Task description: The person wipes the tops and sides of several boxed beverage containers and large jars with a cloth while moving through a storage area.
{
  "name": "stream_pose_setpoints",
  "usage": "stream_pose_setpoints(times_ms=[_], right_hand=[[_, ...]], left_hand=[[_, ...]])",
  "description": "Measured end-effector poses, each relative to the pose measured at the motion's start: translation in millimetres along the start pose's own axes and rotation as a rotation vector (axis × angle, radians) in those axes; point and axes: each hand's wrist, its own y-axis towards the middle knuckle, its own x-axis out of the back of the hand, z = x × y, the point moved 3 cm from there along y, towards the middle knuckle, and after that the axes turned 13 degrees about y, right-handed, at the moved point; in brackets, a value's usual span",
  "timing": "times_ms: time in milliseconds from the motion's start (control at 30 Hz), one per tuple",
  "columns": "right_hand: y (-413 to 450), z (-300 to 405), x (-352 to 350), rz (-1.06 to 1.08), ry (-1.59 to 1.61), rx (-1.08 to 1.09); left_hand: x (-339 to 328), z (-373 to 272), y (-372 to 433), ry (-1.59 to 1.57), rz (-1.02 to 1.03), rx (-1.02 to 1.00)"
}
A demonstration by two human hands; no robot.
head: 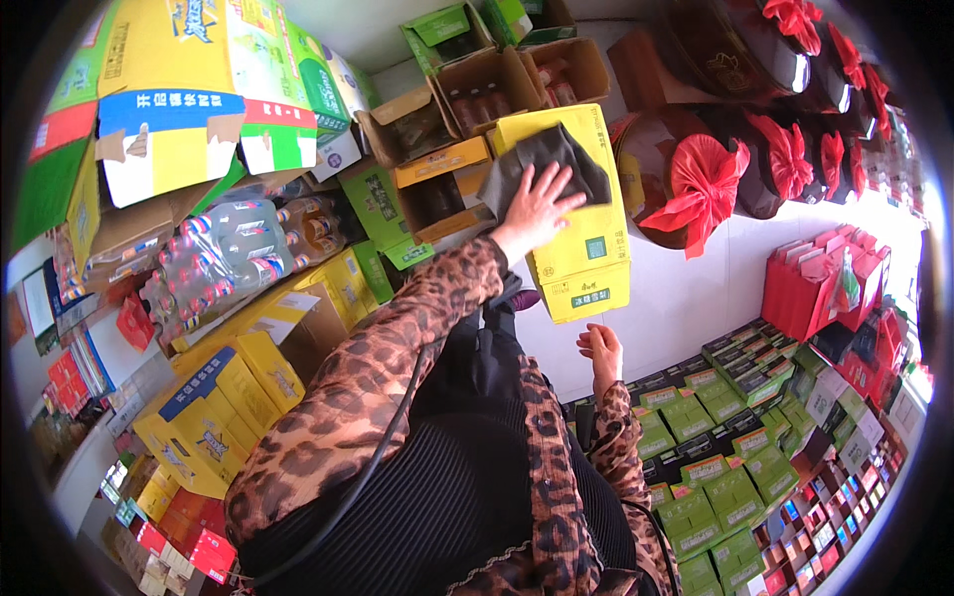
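A dark grey cloth lies crumpled over the upper part of a yellow cardboard drinks carton. My left hand rests flat on this cloth, palm down with the fingers spread, and does not visibly grip it. Just below the carton's near end hangs my right hand, its fingers loosely bent and apart; nothing shows in it, and it does not appear to touch the carton. Both my sleeves are leopard-patterned.
Open cartons with bottles stand beyond the yellow carton. Shrink-wrapped drink bottles and more yellow cartons are at left. Dark jars with red bows, red gift bags and stacked green boxes are at right.
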Motion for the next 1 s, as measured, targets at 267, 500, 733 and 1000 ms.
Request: stream_pose_setpoints(times_ms=[267,500,733,1000], right_hand=[[-5.6,-22.4,22.7,-0.048,-0.003,-0.028],[-11.8,-24.6,13.1,-0.014,-0.038,-0.085],[4.6,3.2,2.8,0.042,-0.151,-0.021],[16.9,11.3,5.5,0.049,-0.197,-0.024]], left_hand=[[10.9,50.4,92.6,0.067,0.028,0.125],[-9.3,-36.4,64.9,0.040,-0.119,-0.029],[-16.8,-98.9,-56.5,0.059,-0.025,-0.254],[-16.4,-51.2,-71.4,-0.034,-0.134,-0.180]])
